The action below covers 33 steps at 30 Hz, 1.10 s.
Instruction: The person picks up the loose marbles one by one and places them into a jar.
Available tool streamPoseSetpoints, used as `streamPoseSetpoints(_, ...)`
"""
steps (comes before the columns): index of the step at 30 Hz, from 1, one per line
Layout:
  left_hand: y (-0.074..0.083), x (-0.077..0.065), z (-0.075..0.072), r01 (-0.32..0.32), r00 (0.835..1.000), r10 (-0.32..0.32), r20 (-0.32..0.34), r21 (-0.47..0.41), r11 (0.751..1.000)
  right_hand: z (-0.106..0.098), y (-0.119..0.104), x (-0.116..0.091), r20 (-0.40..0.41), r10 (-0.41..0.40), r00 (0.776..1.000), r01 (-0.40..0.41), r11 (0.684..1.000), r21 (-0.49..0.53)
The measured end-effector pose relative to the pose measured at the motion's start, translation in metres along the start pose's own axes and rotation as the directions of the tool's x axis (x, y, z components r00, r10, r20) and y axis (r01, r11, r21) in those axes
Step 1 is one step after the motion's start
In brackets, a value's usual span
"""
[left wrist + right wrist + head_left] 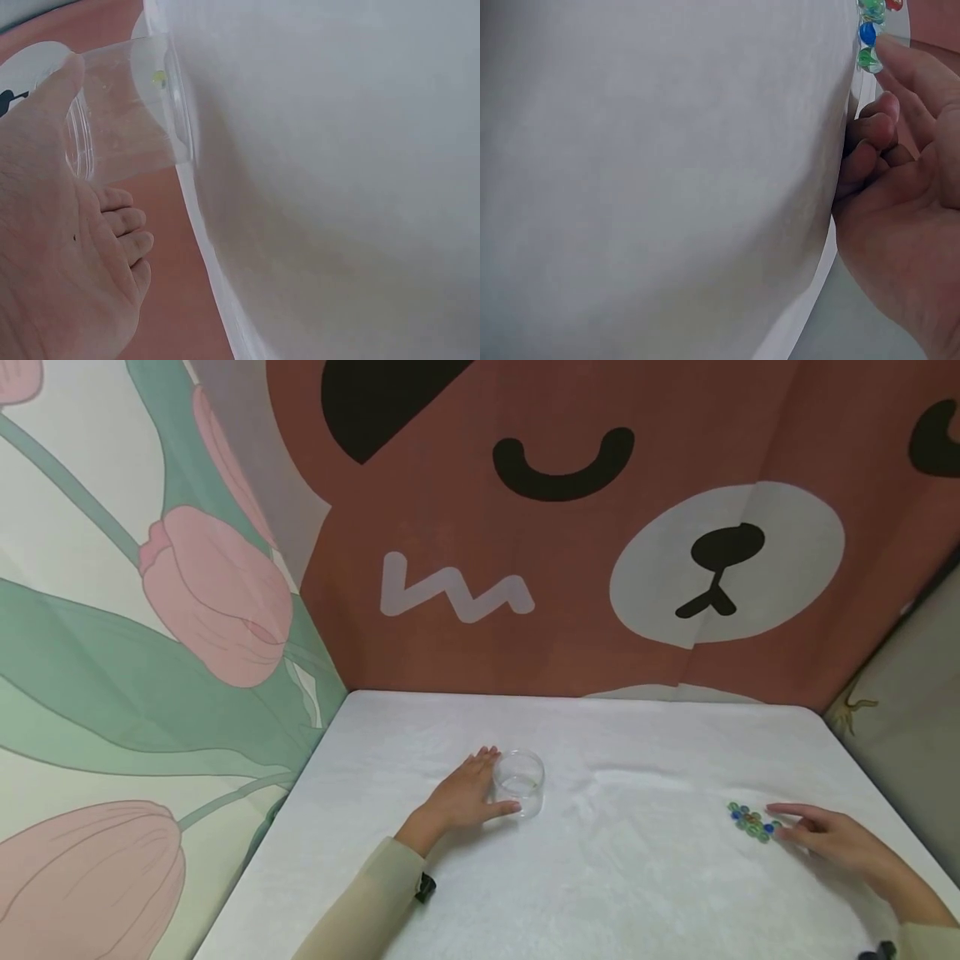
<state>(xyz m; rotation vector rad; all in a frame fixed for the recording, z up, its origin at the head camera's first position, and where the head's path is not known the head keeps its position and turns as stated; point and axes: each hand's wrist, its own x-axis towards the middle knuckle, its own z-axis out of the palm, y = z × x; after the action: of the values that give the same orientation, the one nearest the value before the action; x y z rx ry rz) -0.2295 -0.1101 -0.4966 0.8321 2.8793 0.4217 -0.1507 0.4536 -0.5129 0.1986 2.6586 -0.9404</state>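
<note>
A clear plastic cup (519,802) stands upright on the white-covered table, with one small yellow-green marble (159,78) at its bottom. My left hand (467,793) holds the cup from its left side, thumb along the near side and fingers behind. In the left wrist view the thumb lies over the cup's rim. Well to the right, a cluster of glass marbles (752,828), green, blue and reddish, lies on the cloth. My right hand (840,839) is at the cluster's right edge, thumb and index finger spread. Its thumb tip overlaps a blue marble (868,32) in the right wrist view.
The white cloth (630,877) covers the tabletop and has slight wrinkles. Behind it hangs a brown curtain with a bear face (555,635), and a tulip-patterned curtain (217,593) borders the left side. A greyish panel (907,718) stands along the right.
</note>
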Motion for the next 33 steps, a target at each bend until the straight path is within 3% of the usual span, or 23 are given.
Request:
streamPoseSetpoints(23, -0.0018, 0.0011, 0.0025, 0.014, 1.000, -0.014, 0.012, -0.011, 1.000, 0.0066, 0.0003, 0.0050, -0.054, 0.008, 0.998, -0.010, 0.999, -0.043)
streamPoseSetpoints(33, -0.0004, -0.0007, 0.0007, 0.004, 1.000, -0.004, 0.014, 0.007, 1.000, 0.0062, -0.0049, 0.0042, -0.039, 0.024, 0.999, -0.026, 0.998, -0.063)
